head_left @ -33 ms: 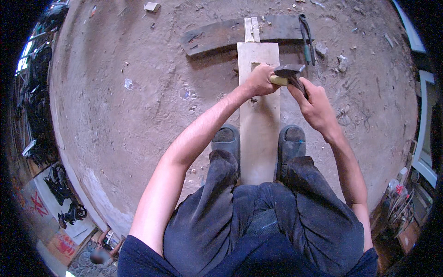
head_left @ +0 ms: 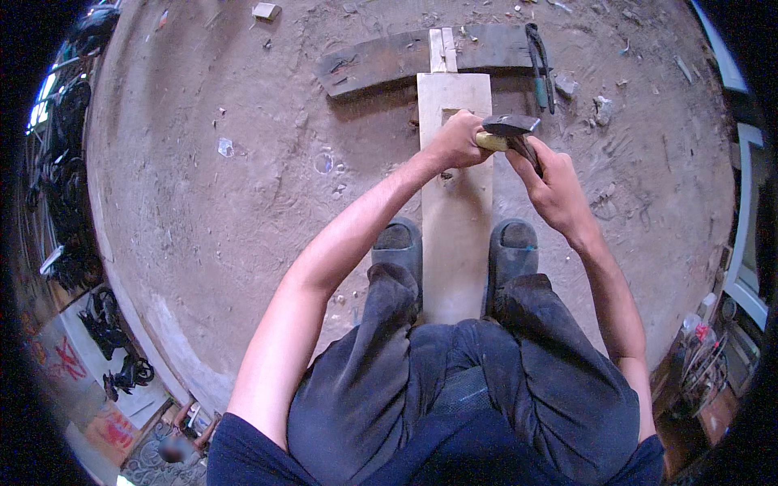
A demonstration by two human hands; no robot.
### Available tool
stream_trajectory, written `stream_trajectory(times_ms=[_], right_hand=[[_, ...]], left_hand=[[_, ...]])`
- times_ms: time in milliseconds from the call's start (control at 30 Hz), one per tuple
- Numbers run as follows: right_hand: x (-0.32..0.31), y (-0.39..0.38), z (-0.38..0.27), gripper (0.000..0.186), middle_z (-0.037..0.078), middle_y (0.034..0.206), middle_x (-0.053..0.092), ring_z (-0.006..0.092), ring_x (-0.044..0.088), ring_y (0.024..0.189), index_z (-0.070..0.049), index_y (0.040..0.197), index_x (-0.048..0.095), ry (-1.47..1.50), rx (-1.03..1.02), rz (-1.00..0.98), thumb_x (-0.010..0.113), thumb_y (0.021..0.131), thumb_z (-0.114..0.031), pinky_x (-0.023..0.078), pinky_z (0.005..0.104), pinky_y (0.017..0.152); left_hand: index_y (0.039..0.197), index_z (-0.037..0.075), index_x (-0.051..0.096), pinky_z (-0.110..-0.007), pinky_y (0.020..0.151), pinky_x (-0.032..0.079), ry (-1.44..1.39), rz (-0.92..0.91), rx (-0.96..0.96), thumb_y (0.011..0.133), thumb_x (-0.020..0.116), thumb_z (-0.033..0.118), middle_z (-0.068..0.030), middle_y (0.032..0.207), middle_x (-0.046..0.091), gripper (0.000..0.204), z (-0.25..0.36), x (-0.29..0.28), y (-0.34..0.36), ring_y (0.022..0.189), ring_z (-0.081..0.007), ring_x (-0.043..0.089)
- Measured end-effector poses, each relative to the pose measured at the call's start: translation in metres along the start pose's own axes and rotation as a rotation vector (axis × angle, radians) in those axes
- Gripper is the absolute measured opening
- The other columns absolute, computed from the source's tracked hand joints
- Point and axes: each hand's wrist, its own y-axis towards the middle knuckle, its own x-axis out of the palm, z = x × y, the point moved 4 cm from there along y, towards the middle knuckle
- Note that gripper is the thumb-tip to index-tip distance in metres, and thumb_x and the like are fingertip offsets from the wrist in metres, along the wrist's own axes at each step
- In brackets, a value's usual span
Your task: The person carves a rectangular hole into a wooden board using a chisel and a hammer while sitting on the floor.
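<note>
My left hand is closed around a yellow-handled chisel above the pale wooden board. The fingers hide its blade. In my right hand is a hammer, gripped by its dark handle, with the head right beside the butt of the chisel handle. The board runs lengthwise between my feet, its near end reaching under my seat. A rectangular cut shows in it beside my left hand, and a dark knot lies nearer to me.
Under the board's far end, a dark curved plank lies crosswise with a small pale wood piece on it. Pincers with long handles rest at its right. Stones dot the dirt floor. A person is at the lower left.
The hammer head has tipped very slightly by the chisel handle. Both hands keep their places, and the board has not visibly moved.
</note>
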Motion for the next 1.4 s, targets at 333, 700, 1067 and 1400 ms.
stream_trajectory(times_ms=[333, 700, 1067, 1400], right_hand=[[0.002, 0.014, -0.005, 0.027, 0.011, 0.068, 0.058, 0.0103, 0.045, 0.059, 0.000, 0.112, 0.059, 0.215, -0.021, 0.080, 0.056, 0.096, -0.021, 0.038, 0.0308, 0.052], [0.015, 0.007, 0.003, 0.028, 0.015, 0.066, 0.056, 0.0113, 0.045, 0.057, 0.000, 0.109, 0.060, 0.117, -0.073, 0.061, 0.059, 0.095, -0.024, 0.038, 0.0320, 0.051], [-0.006, -0.018, -0.013, 0.026, 0.010, 0.058, 0.050, 0.0108, 0.040, 0.052, 0.002, 0.104, 0.061, 0.186, -0.265, 0.184, 0.060, 0.094, -0.022, 0.034, 0.0320, 0.047], [-0.008, 0.000, -0.014, 0.026, 0.013, 0.065, 0.052, 0.0121, 0.044, 0.057, -0.001, 0.113, 0.060, 0.120, -0.032, 0.123, 0.059, 0.094, -0.020, 0.038, 0.0332, 0.052]], left_hand=[[0.082, 0.004, 0.067, -0.038, 0.059, 0.050, 0.053, -0.029, -0.079, 0.070, 0.066, 0.012, -0.0190, 0.073, 0.065, 0.015, -0.013, 0.002, 0.008, 0.065, -0.0351, 0.064], [0.092, 0.005, 0.066, -0.034, 0.065, 0.050, 0.082, 0.000, 0.000, 0.071, 0.063, 0.007, -0.0124, 0.080, 0.069, 0.021, 0.011, -0.006, -0.003, 0.069, -0.0199, 0.065], [0.077, 0.001, 0.063, -0.036, 0.056, 0.046, -0.062, 0.085, 0.006, 0.079, 0.068, 0.014, -0.0137, 0.063, 0.062, 0.014, 0.008, -0.011, 0.009, 0.056, -0.0181, 0.058], [0.070, -0.001, 0.059, -0.034, 0.050, 0.041, -0.128, 0.083, -0.077, 0.081, 0.067, 0.016, -0.0084, 0.055, 0.055, 0.022, -0.007, -0.011, 0.014, 0.053, -0.0111, 0.049]])
